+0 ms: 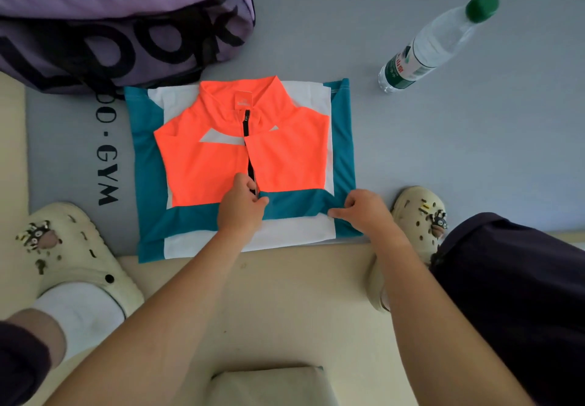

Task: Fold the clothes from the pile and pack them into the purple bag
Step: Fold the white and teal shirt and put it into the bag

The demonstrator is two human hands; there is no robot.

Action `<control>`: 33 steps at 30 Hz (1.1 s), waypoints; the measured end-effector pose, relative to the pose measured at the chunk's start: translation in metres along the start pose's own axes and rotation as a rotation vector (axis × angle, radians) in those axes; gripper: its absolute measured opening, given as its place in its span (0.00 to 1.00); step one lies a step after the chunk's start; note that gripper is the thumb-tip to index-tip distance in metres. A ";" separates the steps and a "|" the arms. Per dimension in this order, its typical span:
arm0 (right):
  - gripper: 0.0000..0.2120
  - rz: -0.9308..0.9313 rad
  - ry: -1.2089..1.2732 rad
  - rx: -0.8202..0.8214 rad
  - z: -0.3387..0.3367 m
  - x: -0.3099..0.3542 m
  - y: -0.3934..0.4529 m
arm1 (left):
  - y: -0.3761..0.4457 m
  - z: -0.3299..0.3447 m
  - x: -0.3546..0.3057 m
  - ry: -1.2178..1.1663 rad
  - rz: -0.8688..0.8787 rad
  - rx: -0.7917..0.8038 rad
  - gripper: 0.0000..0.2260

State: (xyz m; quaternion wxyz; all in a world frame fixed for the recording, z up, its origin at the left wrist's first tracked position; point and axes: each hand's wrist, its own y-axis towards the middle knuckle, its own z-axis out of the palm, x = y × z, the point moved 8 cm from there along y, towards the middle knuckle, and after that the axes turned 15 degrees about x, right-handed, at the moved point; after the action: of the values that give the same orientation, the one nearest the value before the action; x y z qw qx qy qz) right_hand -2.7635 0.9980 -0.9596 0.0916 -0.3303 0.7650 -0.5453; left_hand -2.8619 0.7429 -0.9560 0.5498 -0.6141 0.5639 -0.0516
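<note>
Here, folded jersey [240, 158] on mat [443, 139] — left hand [240, 207] pinching zip edge, right hand [364, 212] pinching teal hem; purple bag [126, 35] just beyond.

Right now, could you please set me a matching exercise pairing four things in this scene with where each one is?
Things:
1. purple bag
2. water bottle
3. jersey
4. left hand

Places:
A. at the zipper's lower end
B. flat on the grey mat, centre
C. upper left, orange fabric inside
D. upper right, on the mat

Pairs: 1-C, 2-D, 3-B, 4-A
</note>
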 end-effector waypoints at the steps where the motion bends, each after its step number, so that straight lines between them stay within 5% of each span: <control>1: 0.21 0.015 0.004 -0.016 -0.003 -0.001 -0.003 | -0.003 -0.005 -0.003 0.078 0.018 -0.039 0.11; 4: 0.32 0.112 0.116 -0.158 -0.010 -0.010 -0.014 | -0.013 -0.006 -0.028 0.411 0.212 -0.141 0.10; 8: 0.30 0.261 0.252 -0.142 0.010 -0.027 -0.024 | -0.014 0.033 -0.032 0.681 0.287 0.088 0.17; 14: 0.15 0.061 0.656 -0.087 0.020 -0.036 -0.025 | -0.021 0.040 -0.033 0.562 0.149 0.146 0.18; 18: 0.05 -0.210 0.953 0.112 0.026 -0.015 -0.028 | -0.031 0.050 -0.073 0.151 0.186 0.140 0.06; 21: 0.06 -0.353 0.932 0.356 0.038 0.016 -0.032 | -0.029 0.066 -0.085 -0.311 0.134 0.265 0.06; 25: 0.06 -0.365 0.789 0.406 0.041 0.038 -0.034 | -0.021 0.068 -0.074 -0.213 0.054 0.320 0.11; 28: 0.06 -0.292 0.664 0.465 0.033 0.039 -0.028 | -0.011 0.056 -0.062 -0.265 0.044 0.284 0.03; 33: 0.23 -0.152 0.733 0.004 -0.038 0.051 0.010 | 0.000 0.051 -0.048 -0.290 0.066 0.281 0.12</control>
State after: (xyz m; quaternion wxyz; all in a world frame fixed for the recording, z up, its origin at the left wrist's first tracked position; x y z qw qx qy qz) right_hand -2.8255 0.9984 -0.9429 -0.2284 -0.1689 0.7191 -0.6341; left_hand -2.8447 0.8102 -0.9490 0.7067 -0.5135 0.4862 -0.0226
